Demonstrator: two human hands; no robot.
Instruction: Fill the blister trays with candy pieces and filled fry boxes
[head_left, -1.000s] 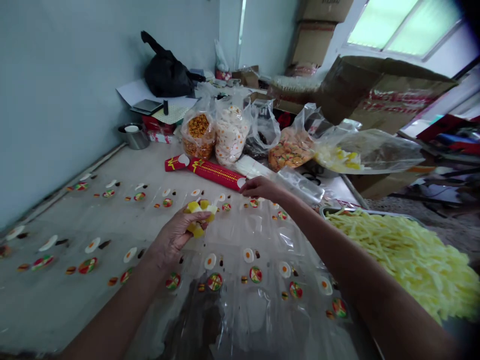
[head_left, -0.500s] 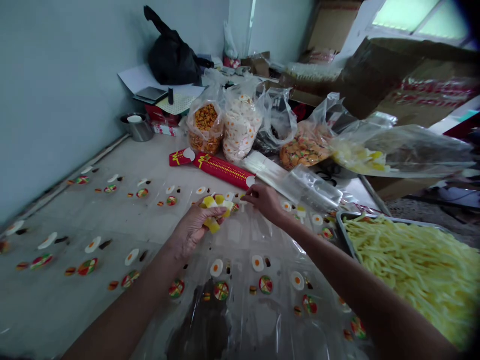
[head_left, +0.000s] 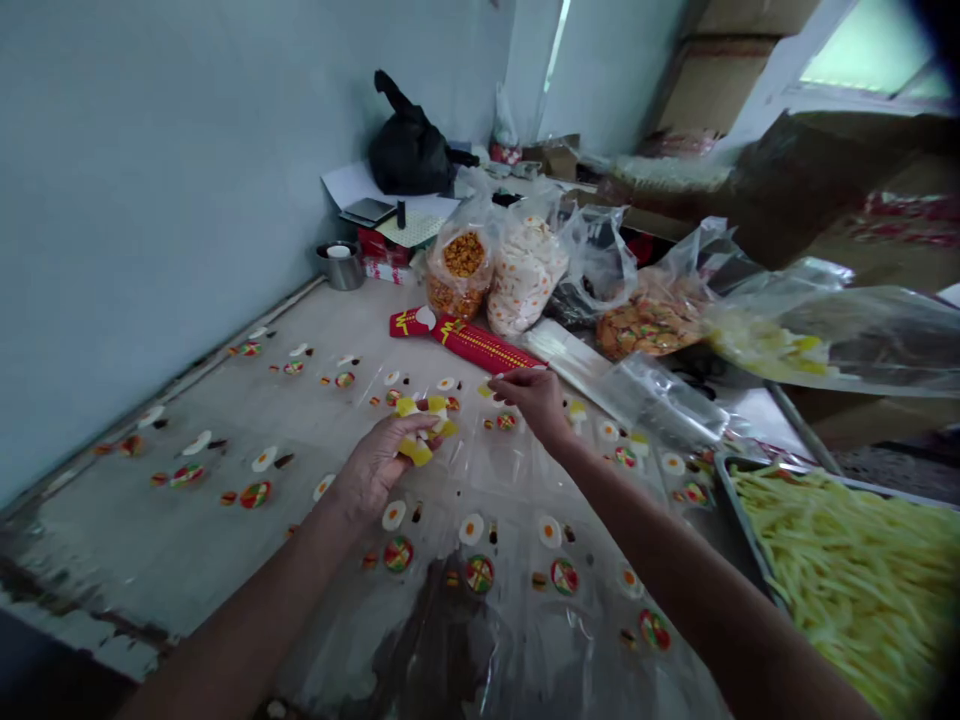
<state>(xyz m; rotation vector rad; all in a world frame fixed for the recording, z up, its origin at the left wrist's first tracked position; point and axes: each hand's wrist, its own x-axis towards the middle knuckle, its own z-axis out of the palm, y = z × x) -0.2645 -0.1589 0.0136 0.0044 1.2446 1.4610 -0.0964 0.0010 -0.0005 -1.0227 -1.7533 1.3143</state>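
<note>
My left hand [head_left: 382, 455] is closed around several small yellow-and-white pieces [head_left: 416, 450], which fan out from its fingers above the table. My right hand [head_left: 536, 400] pinches at the far row of clear plastic packets, with a small yellow-and-white piece [head_left: 486, 389] at its fingertips. Part of that packet is hidden behind the fingers. Under both hands lie rows of flat clear packets, each with a fried-egg shape [head_left: 471, 529], a dark piece, a small burger shape and a round red-green pizza shape [head_left: 480, 574]. Another yellow-and-white piece [head_left: 577, 412] lies right of my right hand.
A red patterned strip [head_left: 487, 347] lies beyond the hands. Behind it stand clear bags of orange pieces [head_left: 459, 275], egg shapes [head_left: 526, 275] and burger shapes [head_left: 649, 315]. At right is a metal tray [head_left: 757, 545] of pale yellow strips. A metal cup [head_left: 341, 268] stands by the wall.
The view has swung left, so the scene sits further right. Relative to the packets, my right hand has shifted left to another one. My left hand still holds its pieces.
</note>
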